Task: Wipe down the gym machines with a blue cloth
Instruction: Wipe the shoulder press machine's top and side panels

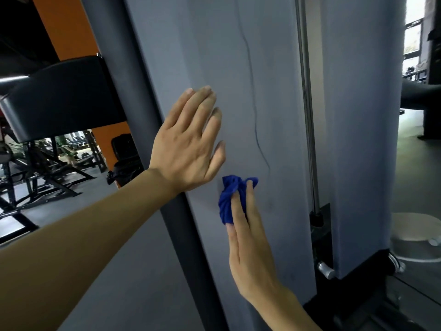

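Low and centre in the frame, my right hand point(248, 237) has the blue cloth point(230, 199) bunched under straight fingers, pressing it flat against the grey panel point(274, 91) of the gym machine. No curl in that grip; the fingers lie long and pin the wad to the surface. Just up and to the left, my left hand point(188, 139) lies open, palm on the same panel, fingers spread and holding nothing.

To do this pass well, I reckon the cloth wants spreading out, since it is crumpled small and covers little. Long overlapping strokes along the panel should serve, with the left palm as a brace. A thin dark line point(253, 103) runs down the panel above the cloth; whether it is a mark or a scratch I cannot tell.

Right of the panel a chrome guide rod point(307, 115) runs down to a dark block. A dark post point(143, 115) stands at left, a black pad point(64, 96) beyond it, an orange wall point(66, 25) at upper left, more machines on the grey floor point(95, 295).
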{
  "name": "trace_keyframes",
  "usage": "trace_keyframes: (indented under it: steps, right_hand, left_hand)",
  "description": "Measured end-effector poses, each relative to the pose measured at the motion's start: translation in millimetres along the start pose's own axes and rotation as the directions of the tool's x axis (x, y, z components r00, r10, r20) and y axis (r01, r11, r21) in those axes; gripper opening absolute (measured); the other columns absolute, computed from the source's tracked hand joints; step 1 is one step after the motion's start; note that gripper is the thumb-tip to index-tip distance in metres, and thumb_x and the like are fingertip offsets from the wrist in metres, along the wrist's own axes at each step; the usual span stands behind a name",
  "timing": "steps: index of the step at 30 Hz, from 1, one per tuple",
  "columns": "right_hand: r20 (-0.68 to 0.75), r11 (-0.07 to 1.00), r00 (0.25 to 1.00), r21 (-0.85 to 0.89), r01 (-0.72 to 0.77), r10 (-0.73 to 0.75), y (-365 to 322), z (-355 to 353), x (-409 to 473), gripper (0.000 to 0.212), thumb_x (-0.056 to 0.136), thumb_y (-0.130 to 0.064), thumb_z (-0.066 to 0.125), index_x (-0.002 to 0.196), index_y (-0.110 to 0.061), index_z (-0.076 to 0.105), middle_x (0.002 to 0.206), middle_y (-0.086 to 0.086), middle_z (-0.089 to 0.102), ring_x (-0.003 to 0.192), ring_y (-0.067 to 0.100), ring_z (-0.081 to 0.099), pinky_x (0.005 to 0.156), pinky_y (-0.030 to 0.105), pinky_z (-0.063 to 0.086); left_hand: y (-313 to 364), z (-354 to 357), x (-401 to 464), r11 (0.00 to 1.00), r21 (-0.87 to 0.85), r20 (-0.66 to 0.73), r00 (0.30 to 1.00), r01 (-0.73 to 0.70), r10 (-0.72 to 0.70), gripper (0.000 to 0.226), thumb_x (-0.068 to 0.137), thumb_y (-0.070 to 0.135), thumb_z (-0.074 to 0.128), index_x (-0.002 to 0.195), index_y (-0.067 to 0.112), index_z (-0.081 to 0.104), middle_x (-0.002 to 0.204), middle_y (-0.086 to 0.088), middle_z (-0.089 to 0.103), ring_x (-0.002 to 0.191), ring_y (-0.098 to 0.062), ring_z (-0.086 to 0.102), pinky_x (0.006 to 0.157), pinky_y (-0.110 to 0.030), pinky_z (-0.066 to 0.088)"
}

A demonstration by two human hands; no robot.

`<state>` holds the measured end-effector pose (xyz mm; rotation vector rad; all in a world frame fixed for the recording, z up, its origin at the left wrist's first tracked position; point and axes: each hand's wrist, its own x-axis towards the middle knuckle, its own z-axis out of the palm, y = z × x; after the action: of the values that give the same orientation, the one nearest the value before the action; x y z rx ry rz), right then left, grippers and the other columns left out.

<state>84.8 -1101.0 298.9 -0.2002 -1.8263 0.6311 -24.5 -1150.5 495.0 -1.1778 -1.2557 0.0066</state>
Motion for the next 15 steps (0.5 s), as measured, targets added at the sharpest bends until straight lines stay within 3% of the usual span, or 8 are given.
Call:
trace_keyframes:
  steps: [3, 5, 7, 10, 12, 15]
  right_hand:
    - [-0.192, 1.000, 0.981, 0.020, 0.015, -0.011, 0.4, -6.8, 38.0, 0.054, 0.105, -0.021, 0.051, 0.158, -0.017, 0.037, 0.171, 0.000, 0.016, 0.156, 0.017, 0.021, 0.120, 0.016, 0.026]
    - [-0.301, 0.999, 0.953, 0.041, 0.002, 0.011, -4.3, -15.3, 76.7, 0.056, 0.101, -0.011, 0.060, 0.155, -0.017, 0.044, 0.166, 0.010, 0.031, 0.153, 0.017, 0.026, 0.119, 0.026, 0.036]
    - [-0.340, 0.998, 0.940, -0.055, 0.004, -0.023, -7.9, -17.2, 97.7, 0.052, 0.103, -0.009, 0.060, 0.152, -0.018, 0.048, 0.165, 0.013, 0.032, 0.151, 0.021, 0.034, 0.112, 0.038, 0.047]
    - [-0.273, 0.969, 0.960, -0.246, -0.010, -0.060, 3.6, -1.1, 58.0, 0.058, 0.100, -0.007, 0.064, 0.154, -0.018, 0.046, 0.169, 0.011, 0.021, 0.152, 0.028, 0.032, 0.105, 0.040, 0.054]
    - [-0.192, 0.973, 0.980, -0.210, -0.091, 0.050, 10.1, 8.5, 8.2, 0.064, 0.100, -0.014, 0.060, 0.159, -0.024, 0.036, 0.172, 0.005, 0.004, 0.154, 0.028, 0.026, 0.103, 0.041, 0.055]
    - [-0.101, 0.963, 0.963, -0.079, -0.258, 0.249, -1.6, 8.4, -12.9, 0.058, 0.106, -0.041, 0.032, 0.162, -0.029, 0.023, 0.168, -0.007, -0.020, 0.156, 0.023, 0.015, 0.111, 0.040, 0.048]
  left_hand:
    - [0.1, -1.1, 0.2, 1.000, 0.007, -0.002, 1.000, -0.001, 0.001, 0.053, 0.099, 0.035, 0.048, 0.129, -0.008, 0.059, 0.147, -0.029, 0.052, 0.147, -0.042, 0.039, 0.130, -0.049, 0.016]
    - [0.5, -1.6, 0.5, 1.000, 0.005, -0.008, 1.000, -0.002, 0.002, 0.053, 0.099, 0.034, 0.048, 0.129, -0.008, 0.059, 0.147, -0.030, 0.052, 0.147, -0.043, 0.040, 0.129, -0.050, 0.016]
    - [0.8, -2.3, 0.6, 1.000, 0.008, -0.001, 1.000, -0.001, 0.001, 0.052, 0.100, 0.033, 0.049, 0.130, -0.008, 0.058, 0.147, -0.031, 0.051, 0.147, -0.043, 0.039, 0.130, -0.049, 0.015]
    - [1.5, -4.4, 1.0, 0.999, 0.017, 0.036, 0.999, -0.034, 0.033, 0.052, 0.095, 0.030, 0.051, 0.131, -0.007, 0.059, 0.148, -0.030, 0.050, 0.148, -0.043, 0.037, 0.130, -0.050, 0.011]
    - [1.3, -7.4, 2.0, 0.996, 0.035, 0.080, 0.994, -0.083, 0.080, 0.055, 0.093, 0.030, 0.048, 0.135, -0.005, 0.057, 0.149, -0.027, 0.050, 0.148, -0.041, 0.038, 0.130, -0.051, 0.009]
    - [2.3, -9.7, 3.5, 0.980, 0.042, 0.149, 0.971, -0.195, 0.187, 0.061, 0.096, 0.032, 0.040, 0.144, -0.002, 0.052, 0.155, -0.022, 0.046, 0.150, -0.039, 0.035, 0.129, -0.050, 0.014]
